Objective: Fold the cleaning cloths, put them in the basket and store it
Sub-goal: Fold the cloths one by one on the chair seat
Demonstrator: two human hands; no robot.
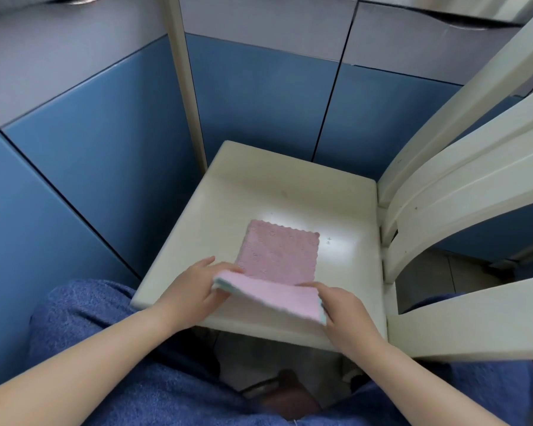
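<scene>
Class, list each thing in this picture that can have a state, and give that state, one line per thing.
Pink cloth: on the chair seat, near edge lifted and being folded over.
Left hand: pinching the cloth's left near corner.
Right hand: pinching the cloth's right near corner.
Chair: upright, cloth on its seat.
Cupboard doors: closed.

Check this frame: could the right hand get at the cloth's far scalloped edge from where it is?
Probably yes: the right hand pinches the pink cloth at its near corner, and only bare chair seat and cloth lie between.

Soft, fleecy pink cloth on a smooth, glossy cream chair seat.
</scene>
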